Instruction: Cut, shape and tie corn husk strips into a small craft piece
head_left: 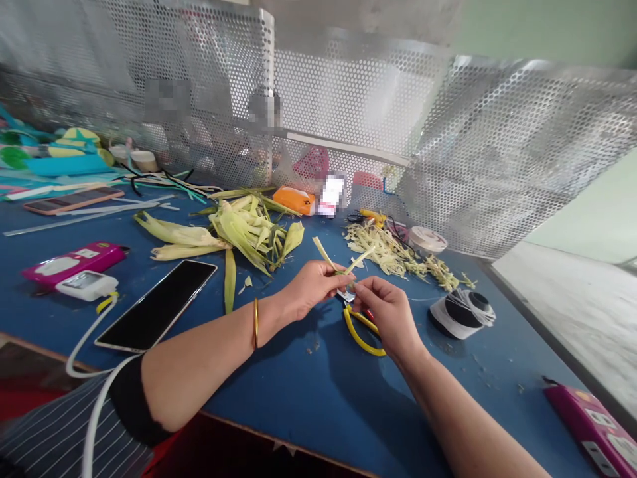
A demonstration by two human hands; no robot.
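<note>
My left hand [311,289] is closed, pinching narrow pale-green corn husk strips [362,257] whose ends stick up in a V. Against it, the fingertips of my right hand [385,309] are pinched together at the base of the strips. A fine white thread [421,299] runs from the right hand toward a black spool wound with white thread [458,313]; the exact grip at the fingertips is hidden. Below both hands lies a yellow-handled cutting tool [359,337], partly covered by the right hand.
Corn husks [243,229] are heaped left of centre, with husk scraps [381,245] and a tape roll [426,240] to the right. A black-screened phone [159,302], magenta power strips [74,262] and a white cable [92,332] lie nearby. Perforated metal panels [343,93] border the back.
</note>
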